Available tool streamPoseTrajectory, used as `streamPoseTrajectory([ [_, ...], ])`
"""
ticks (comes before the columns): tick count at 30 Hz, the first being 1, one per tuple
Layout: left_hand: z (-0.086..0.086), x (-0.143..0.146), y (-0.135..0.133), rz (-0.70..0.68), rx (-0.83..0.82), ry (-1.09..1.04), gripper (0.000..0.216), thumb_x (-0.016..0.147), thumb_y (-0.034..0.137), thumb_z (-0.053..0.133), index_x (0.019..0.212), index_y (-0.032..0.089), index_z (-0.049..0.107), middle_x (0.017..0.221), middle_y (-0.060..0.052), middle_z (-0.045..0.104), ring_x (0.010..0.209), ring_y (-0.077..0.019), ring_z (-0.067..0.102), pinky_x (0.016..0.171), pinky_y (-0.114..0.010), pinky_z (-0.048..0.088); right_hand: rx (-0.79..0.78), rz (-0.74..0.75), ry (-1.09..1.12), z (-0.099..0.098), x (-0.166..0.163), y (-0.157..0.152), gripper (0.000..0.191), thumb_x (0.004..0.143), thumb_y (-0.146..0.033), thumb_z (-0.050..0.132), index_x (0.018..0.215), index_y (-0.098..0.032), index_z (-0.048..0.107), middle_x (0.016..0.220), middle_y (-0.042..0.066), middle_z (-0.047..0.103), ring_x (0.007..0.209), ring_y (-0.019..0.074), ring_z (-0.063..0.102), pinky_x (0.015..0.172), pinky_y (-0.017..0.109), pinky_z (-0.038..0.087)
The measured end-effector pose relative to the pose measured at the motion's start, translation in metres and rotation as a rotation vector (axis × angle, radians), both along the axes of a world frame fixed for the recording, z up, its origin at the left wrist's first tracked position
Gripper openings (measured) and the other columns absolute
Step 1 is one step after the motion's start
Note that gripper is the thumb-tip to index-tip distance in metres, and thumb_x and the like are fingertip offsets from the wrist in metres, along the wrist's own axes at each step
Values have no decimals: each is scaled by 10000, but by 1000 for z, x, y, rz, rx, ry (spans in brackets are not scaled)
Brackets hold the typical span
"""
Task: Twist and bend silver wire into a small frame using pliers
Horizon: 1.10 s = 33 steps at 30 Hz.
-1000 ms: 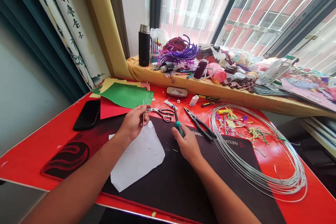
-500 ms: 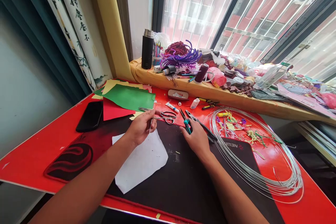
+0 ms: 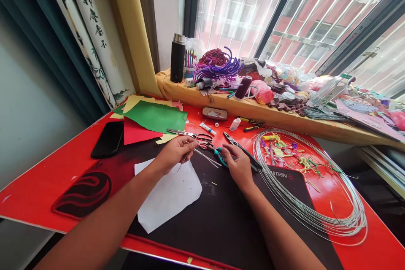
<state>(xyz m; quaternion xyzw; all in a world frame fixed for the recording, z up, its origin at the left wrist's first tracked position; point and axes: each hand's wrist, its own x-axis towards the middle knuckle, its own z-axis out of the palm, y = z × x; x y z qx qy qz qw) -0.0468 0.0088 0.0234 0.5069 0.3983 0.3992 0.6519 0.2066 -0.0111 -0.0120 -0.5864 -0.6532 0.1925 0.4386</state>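
Thin silvery wires (image 3: 208, 157) are pinched in the closed fingers of my left hand (image 3: 177, 152), their loose ends spread toward the right. My right hand (image 3: 238, 165) is wrapped round teal-handled pliers (image 3: 220, 155), whose jaws point left, close to the wires. Whether the jaws touch the wires I cannot tell. Scissors (image 3: 205, 137) lie behind my left hand. White paper (image 3: 167, 204) rests below it on the black desk mat (image 3: 230, 219). Just beyond my right hand lie larger dark pliers (image 3: 243, 152).
A big coil of wire (image 3: 341, 223) lies on the right, around colourful scraps (image 3: 278, 152). Coloured paper sheets (image 3: 155, 116) and a black phone (image 3: 107, 139) are at the left. A glue bottle (image 3: 235, 124) stands behind. Yarn and a black flask (image 3: 177, 59) crowd the sill.
The teal-handled pliers have turned from pointing away to pointing left, toward my left hand. The wires in my left hand now slant down to the right.
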Motion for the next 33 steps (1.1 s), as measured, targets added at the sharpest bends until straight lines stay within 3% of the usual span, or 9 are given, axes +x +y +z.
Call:
streamPoseTrajectory([
  [4,-6,4,0,-107,38,93,463,840,610,745,959,165,705,489,41,525,413,-96,385,432,-236,242,-241,234,286,19,-14,-9,477,976,-592,572,1069,-164,761,954,104,781,790,240,733,742,364,562],
  [9,-7,7,-1,-123,39,85,488,822,626,758,957,157,724,499,45,506,432,-95,385,436,-234,243,-495,510,262,19,-40,-25,324,982,-466,583,984,-185,744,763,14,742,508,126,614,535,251,448],
  [13,-4,5,1,-86,-52,-23,484,808,593,790,1003,154,727,570,13,582,451,-94,426,447,-229,252,-493,406,371,7,-48,-25,317,947,-466,596,936,-178,727,619,-26,667,410,101,533,450,225,365],
  [15,-3,2,3,-51,-126,-136,469,814,551,801,1070,164,729,678,-22,658,492,-102,490,473,-231,322,-474,350,463,2,-47,-23,342,924,-499,617,928,-173,722,610,-22,661,408,109,553,438,227,359],
  [20,-4,0,3,-41,-226,-270,510,775,425,864,1214,197,737,1042,-105,734,787,-167,663,702,-274,515,-418,270,619,-2,-44,-24,390,905,-550,647,951,-168,710,636,5,689,440,133,620,461,238,406],
  [24,-10,7,-1,-159,-119,-128,574,730,305,910,1271,217,738,1186,-132,726,967,-221,671,828,-312,527,-381,215,644,-3,-45,-28,382,904,-549,650,946,-173,705,650,15,696,453,147,641,458,244,417],
  [27,-16,15,-4,-155,3,-53,540,770,302,881,1284,217,738,1228,-148,732,1124,-283,655,914,-359,517,-367,214,610,-3,-47,-29,370,917,-546,634,944,-185,713,662,16,699,465,159,655,455,251,420],
  [29,-18,20,-6,-90,47,-16,488,809,367,852,1262,218,750,1213,-142,741,1117,-287,660,882,-347,521,-357,226,575,-4,-48,-30,352,936,-530,622,951,-192,720,672,15,703,470,164,662,459,257,425],
  [33,-20,26,-8,16,89,20,401,829,465,820,1125,194,802,1023,-109,769,873,-223,677,778,-313,528,-326,301,439,-6,-50,-33,295,981,-479,588,951,-218,722,683,10,715,497,180,681,524,288,485],
])
